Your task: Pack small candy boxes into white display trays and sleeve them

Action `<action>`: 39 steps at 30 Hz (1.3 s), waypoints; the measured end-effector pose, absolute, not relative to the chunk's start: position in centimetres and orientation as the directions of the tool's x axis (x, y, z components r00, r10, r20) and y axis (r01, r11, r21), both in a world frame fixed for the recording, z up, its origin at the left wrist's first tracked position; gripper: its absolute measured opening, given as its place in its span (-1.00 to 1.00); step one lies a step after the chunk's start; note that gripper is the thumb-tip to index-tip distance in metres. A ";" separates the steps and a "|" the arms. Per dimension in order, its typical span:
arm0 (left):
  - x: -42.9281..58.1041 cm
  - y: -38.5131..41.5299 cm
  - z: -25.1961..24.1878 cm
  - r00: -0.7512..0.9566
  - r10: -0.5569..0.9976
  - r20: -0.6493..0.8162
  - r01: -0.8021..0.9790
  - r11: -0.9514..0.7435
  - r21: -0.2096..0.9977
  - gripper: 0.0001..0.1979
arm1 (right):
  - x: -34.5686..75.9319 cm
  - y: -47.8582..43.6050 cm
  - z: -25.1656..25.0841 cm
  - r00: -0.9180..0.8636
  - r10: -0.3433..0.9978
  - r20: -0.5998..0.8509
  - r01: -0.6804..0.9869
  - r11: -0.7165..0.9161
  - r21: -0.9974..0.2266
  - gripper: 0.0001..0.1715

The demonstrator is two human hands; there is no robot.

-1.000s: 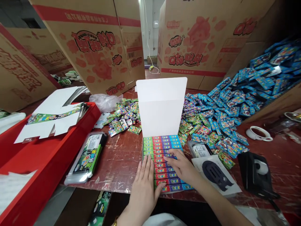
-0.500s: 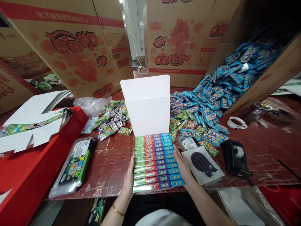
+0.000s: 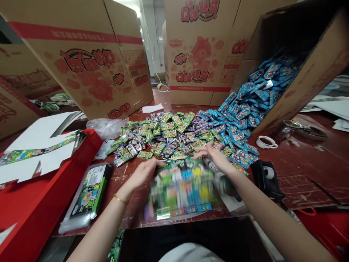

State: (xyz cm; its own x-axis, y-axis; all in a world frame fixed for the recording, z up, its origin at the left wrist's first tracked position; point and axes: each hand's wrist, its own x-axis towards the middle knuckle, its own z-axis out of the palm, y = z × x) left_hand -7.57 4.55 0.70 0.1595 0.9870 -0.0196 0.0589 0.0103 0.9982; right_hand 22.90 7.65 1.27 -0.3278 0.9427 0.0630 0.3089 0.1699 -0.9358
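A display box (image 3: pixel 180 193) lies at the near table edge. Its printed green lid is folded down over it and blurred by motion, and a row of red, purple and blue packets shows at its front edge. My left hand (image 3: pixel 143 174) grips the lid's far left corner with curled fingers. At the far right corner, my right hand (image 3: pixel 216 157) holds the lid. Just beyond both hands lies a heap of small green and purple candy packets (image 3: pixel 166 134).
Blue packets (image 3: pixel 253 94) spill from a tipped carton at the right. A red crate (image 3: pixel 46 196) with flat white box blanks stands at the left, with a wrapped green box (image 3: pixel 87 194) beside it. A black tape dispenser (image 3: pixel 265 178) and a tape roll (image 3: pixel 265 142) are at the right. Large cartons (image 3: pixel 89 69) stand behind.
The white lid that stood upright behind the packet rows has swung down over the box. Both hands moved from the box's sides to the lid's far edge.
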 end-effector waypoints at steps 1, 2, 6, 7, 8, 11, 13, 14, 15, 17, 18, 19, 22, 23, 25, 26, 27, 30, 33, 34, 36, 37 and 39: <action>-7.2 2.6 0.6 0.237 0.972 -0.008 0.154 -0.029 0.988 -0.47 | 23.0 5.8 0.8 -0.417 0.907 0.061 0.436 0.258 -0.862 -0.20; -6.8 0.5 0.3 0.314 0.949 0.001 0.267 -0.089 0.960 -0.40 | 23.0 3.7 0.1 -0.502 0.863 0.051 0.536 0.357 -0.765 -0.25; -4.1 -5.8 -2.2 0.526 0.851 -0.001 0.785 -0.485 0.386 0.31 | 21.9 -4.2 -3.5 -0.653 0.752 0.093 0.684 0.638 -0.353 0.34; -3.6 -6.4 -2.7 0.512 0.859 -0.003 0.828 -0.493 0.268 0.31 | 21.5 -5.3 -4.0 -0.638 0.763 0.104 0.719 0.638 -0.276 0.40; -3.1 -6.7 -3.1 0.496 0.869 -0.003 0.855 -0.487 0.178 0.22 | 21.2 -5.9 -4.3 -0.616 0.780 0.109 0.752 0.624 -0.213 0.36; -2.7 -6.2 -2.6 0.478 0.878 -0.012 0.875 -0.475 0.095 -0.21 | 20.7 -5.6 -3.9 -0.586 0.805 0.094 0.792 0.594 -0.139 0.01; -3.1 -5.5 -1.6 0.522 0.852 -0.050 0.846 -0.509 0.161 -0.33 | 20.9 -4.7 -3.1 -0.602 0.795 0.074 0.775 0.605 -0.182 -0.13; -3.3 -5.3 -1.1 0.545 0.836 -0.067 0.828 -0.525 0.195 -0.35 | 21.1 -4.5 -2.8 -0.616 0.785 0.065 0.761 0.614 -0.210 -0.17; -3.5 -5.3 -0.7 0.561 0.825 -0.074 0.816 -0.536 0.216 -0.37 | 21.3 -4.3 -2.5 -0.626 0.778 0.060 0.750 0.621 -0.230 -0.21; -3.8 -5.6 -0.7 0.569 0.821 -0.050 0.809 -0.548 0.210 -0.39 | 21.5 -4.6 -2.3 -0.630 0.774 0.067 0.743 0.625 -0.239 -0.25; -4.0 -5.9 -1.1 0.563 0.826 -0.010 0.812 -0.551 0.193 -0.40 | 21.6 -4.9 -2.3 -0.624 0.778 0.080 0.747 0.623 -0.231 -0.26; -4.2 -6.4 -1.7 0.557 0.829 0.045 0.813 -0.555 0.177 -0.41 | 21.6 -5.2 -2.4 -0.618 0.780 0.096 0.751 0.622 -0.221 -0.26; -5.2 -8.1 -4.2 0.547 0.811 0.207 0.786 -0.582 0.207 -0.46 | 21.9 -6.1 -3.1 -0.621 0.771 0.139 0.738 0.635 -0.229 -0.27; -5.6 -8.7 -5.1 0.520 0.819 0.243 0.779 -0.571 0.259 -0.48 | 22.0 -6.3 -3.5 -0.613 0.775 0.154 0.730 0.630 -0.266 -0.28; -6.2 -9.7 -6.5 0.413 0.868 0.274 0.761 -0.495 0.420 -0.51 | 22.1 -6.7 -4.3 -0.537 0.820 0.197 0.719 0.567 -0.403 -0.28; -6.2 -10.1 -7.1 0.340 0.901 0.267 0.741 -0.432 0.514 -0.51 | 22.0 -6.9 -4.8 -0.471 0.854 0.220 0.705 0.515 -0.489 -0.26; -6.2 -10.4 -7.5 0.271 0.930 0.249 0.710 -0.368 0.601 -0.49 | 21.9 -7.0 -5.4 -0.398 0.886 0.239 0.680 0.459 -0.571 -0.24; -5.1 -11.1 -8.7 0.127 0.980 0.152 0.604 -0.198 0.772 -0.34 | 21.4 -7.6 -6.9 -0.256 0.933 0.254 0.606 0.359 -0.710 -0.17; -4.3 -11.3 -9.7 0.066 0.991 0.113 0.573 -0.130 0.809 -0.31 | 21.6 -7.8 -7.5 -0.253 0.937 0.241 0.662 0.349 -0.663 -0.19; -4.2 -11.3 -10.1 0.063 0.989 0.136 0.581 -0.148 0.800 -0.34 | 22.0 -7.8 -7.7 -0.268 0.935 0.234 0.694 0.356 -0.626 -0.20; -4.1 -11.0 -10.9 0.056 0.975 0.215 0.606 -0.204 0.769 -0.34 | 22.6 -7.7 -8.3 -0.316 0.926 0.207 0.726 0.377 -0.576 -0.15; -4.1 -10.9 -11.2 0.043 0.968 0.248 0.615 -0.221 0.757 -0.32 | 22.8 -7.7 -8.7 -0.338 0.920 0.201 0.721 0.390 -0.573 -0.06; -3.7 -10.7 -11.7 0.003 0.956 0.292 0.625 -0.230 0.746 -0.26 | 22.7 -8.0 -10.0 -0.350 0.907 0.234 0.686 0.418 -0.595 0.13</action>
State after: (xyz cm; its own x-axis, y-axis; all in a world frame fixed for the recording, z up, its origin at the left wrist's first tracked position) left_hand -3.73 -10.70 -11.74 0.0034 0.9563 0.2923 0.6252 -0.2301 0.7458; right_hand 22.75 -7.96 -10.00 -0.3502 0.9070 0.2339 0.6863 0.4184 -0.5949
